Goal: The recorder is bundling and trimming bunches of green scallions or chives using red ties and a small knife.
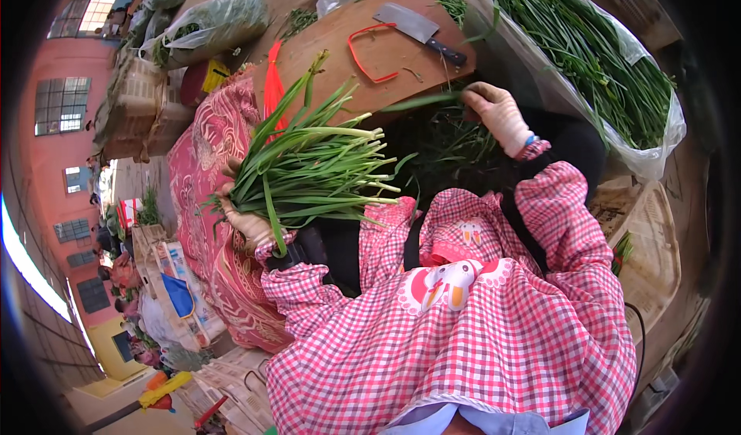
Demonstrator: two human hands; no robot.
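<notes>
A thick bunch of green flat-leaved stalks (312, 163), which look like garlic chives, rests in my left hand (246, 218). My fingers wrap its leafy end, and the pale cut ends fan out to the right. My right hand (495, 113), in a pale glove or wrap with bare fingertips, pinches one long green leaf (425, 101) at its end. That leaf points left, just past the near edge of a wooden board (324, 41). Dark loose leaf scraps (446, 140) lie below, between my knees.
On the board are a cleaver (414, 24), a red strip (354, 50) and a bundle of red ties (273, 82). A plastic bag of long green stalks (579, 58) stands at right, above a plastic crate (654, 250). Patterned red cloth (202, 163) drapes at left. Filled bags (214, 27) lie beyond.
</notes>
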